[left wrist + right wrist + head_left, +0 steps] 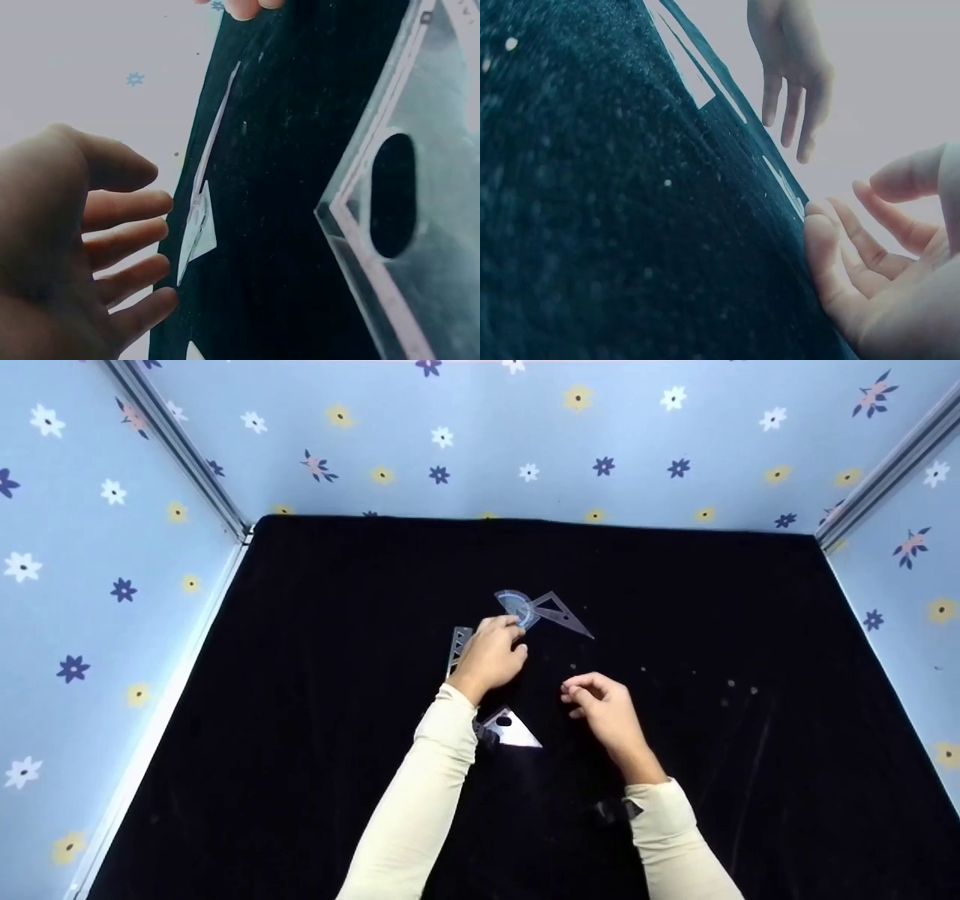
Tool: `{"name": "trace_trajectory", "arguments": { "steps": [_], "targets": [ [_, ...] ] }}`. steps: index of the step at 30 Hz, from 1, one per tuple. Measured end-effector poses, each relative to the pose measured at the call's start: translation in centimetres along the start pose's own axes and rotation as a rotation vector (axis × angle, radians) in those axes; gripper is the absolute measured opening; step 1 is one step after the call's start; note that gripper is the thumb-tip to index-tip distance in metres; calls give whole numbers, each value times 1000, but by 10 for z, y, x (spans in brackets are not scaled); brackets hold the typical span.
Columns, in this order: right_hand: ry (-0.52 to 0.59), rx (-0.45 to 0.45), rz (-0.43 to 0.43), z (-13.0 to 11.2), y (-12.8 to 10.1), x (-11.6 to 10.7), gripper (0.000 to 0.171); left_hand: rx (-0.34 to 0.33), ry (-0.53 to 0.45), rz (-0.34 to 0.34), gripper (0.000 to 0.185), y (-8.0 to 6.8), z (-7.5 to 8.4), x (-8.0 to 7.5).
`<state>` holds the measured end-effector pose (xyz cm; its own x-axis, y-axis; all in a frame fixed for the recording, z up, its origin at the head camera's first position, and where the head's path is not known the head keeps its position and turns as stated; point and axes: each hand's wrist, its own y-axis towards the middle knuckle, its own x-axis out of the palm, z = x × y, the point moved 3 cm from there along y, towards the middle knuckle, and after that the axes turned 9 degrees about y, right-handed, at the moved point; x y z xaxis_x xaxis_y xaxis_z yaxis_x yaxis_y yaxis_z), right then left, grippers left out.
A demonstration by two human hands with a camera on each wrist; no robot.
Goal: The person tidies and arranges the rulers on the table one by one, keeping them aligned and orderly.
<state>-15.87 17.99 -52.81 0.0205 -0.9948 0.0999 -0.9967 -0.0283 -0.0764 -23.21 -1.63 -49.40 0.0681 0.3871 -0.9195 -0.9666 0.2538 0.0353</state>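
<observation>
My left hand (pixel 491 656) reaches over the dark cloth, its fingertips overlapping the near edge of a clear bluish protractor (pixel 516 601) in the head view. The left wrist view shows its fingers apart and holding nothing. Partly hidden beneath that hand is a clear ruler (pixel 458 643) with triangular cutouts. A slim transparent set square (pixel 576 624) touches or overlaps the protractor's right side. Beside my left wrist lies another clear set square (pixel 519 733) with an oval hole, large in the left wrist view. My right hand (pixel 609 711) hovers to the right, fingers loosely bent around nothing.
Black cloth (pixel 337 660) covers the table, with several small pale specks (pixel 731 683) on the right. Flower-patterned light blue walls (pixel 480 442) enclose the back and both sides, joined by metal corner posts (pixel 184 450). Dark wrist cameras (pixel 616 811) sit at both cuffs.
</observation>
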Motion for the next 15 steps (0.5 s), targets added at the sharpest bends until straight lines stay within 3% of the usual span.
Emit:
{"name": "trace_trajectory", "arguments": {
  "steps": [11,15],
  "targets": [
    [-63,8,-29,5,1,0,11,-16,50,-82,40,21,5,13],
    [-81,2,-43,-7,-3,2,12,-3,93,-123,46,25,8,17]
  ]
}}
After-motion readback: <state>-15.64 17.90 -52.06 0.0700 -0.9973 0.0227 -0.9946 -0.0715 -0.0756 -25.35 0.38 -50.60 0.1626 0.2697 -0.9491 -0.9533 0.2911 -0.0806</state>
